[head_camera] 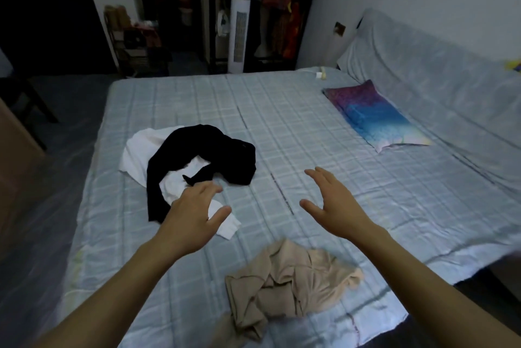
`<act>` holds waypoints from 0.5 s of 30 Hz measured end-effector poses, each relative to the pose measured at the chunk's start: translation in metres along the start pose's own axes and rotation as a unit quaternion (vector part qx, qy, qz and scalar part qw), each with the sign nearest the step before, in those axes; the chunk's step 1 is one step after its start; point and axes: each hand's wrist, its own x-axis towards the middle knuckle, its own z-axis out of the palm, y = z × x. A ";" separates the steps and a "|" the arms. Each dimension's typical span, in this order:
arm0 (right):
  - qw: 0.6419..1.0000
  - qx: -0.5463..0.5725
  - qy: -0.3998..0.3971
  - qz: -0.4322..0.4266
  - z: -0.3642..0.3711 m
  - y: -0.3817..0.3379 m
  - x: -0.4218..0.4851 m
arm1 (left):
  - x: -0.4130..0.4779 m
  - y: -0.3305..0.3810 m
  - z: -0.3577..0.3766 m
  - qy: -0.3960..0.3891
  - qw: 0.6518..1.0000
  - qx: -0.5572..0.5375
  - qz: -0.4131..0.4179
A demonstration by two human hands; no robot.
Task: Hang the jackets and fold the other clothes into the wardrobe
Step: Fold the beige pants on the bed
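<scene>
Clothes are spread over a blue checked bed (310, 110). A black garment (208, 147) is draped in a curl across a white garment (138, 156) at centre left of the frame. A crumpled beige garment (290, 282) is lying apart from them at lower centre, near the bed's near edge.

The left hand (194, 215) is held over the lower end of the white garment. Its fingers (205, 188) are apart and loosely bent, with nothing gripped; contact with the cloth cannot be told. The right hand (335, 206) is held over bare sheet right of centre, its fingers straight and spread, with nothing held.

A purple and blue pillow (375, 116) is laid at the right of the frame. At upper centre a wardrobe (282, 9) with hung clothes is seen, with a white tower fan (238, 34) in front of it.
</scene>
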 end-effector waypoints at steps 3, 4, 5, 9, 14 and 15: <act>1.000 0.004 -0.018 0.015 0.011 0.034 0.006 | 0.012 0.013 0.029 -0.028 1.000 -0.006 -0.004; 0.999 0.006 -0.027 0.017 0.014 0.046 0.009 | 0.015 0.018 0.041 -0.041 0.999 -0.004 -0.006; 0.999 0.010 -0.035 0.016 0.018 0.058 0.012 | 0.017 0.022 0.052 -0.053 0.999 -0.003 -0.009; 0.997 0.038 -0.071 0.004 0.032 0.109 0.037 | 0.030 0.039 0.097 -0.095 0.994 0.015 -0.044; 0.991 0.068 -0.112 0.000 0.050 0.183 0.067 | 0.045 0.064 0.160 -0.137 0.987 0.033 -0.077; 0.990 0.070 -0.123 0.002 0.055 0.198 0.072 | 0.049 0.068 0.171 -0.145 0.986 0.034 -0.079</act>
